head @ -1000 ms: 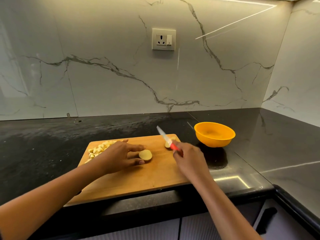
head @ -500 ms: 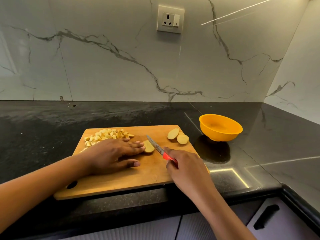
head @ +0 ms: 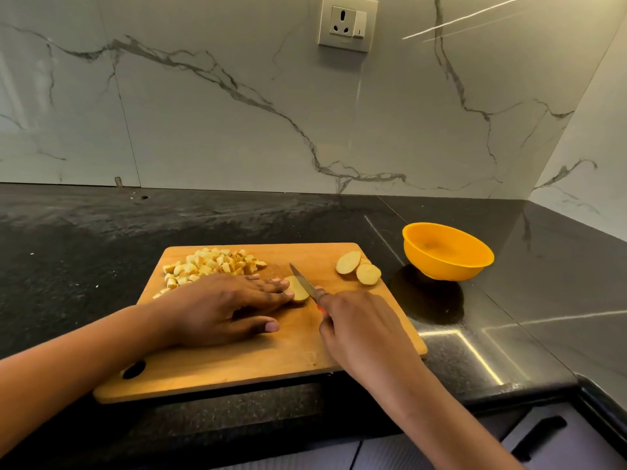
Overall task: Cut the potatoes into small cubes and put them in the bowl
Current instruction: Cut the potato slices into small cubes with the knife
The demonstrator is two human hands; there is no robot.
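L hand (head: pixel 224 307): fingers (head: pixel 268 287) flat, together, pinning potato slice (head: pixel 299 290). R hand (head: pixel 359 330): apparently curled round knife (head: pixel 302 279), handle mostly hidden. Tip: tuck tips back, cut even strips.

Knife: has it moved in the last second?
Yes: against the cutting board, the knife went left, from the two slices at its far right corner to the piece the left hand touches.

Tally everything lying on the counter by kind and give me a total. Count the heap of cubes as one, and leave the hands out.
Wooden cutting board: 1
Knife: 1
Orange bowl: 1
Heap of potato cubes: 1
Uncubed potato pieces: 3
Total: 7
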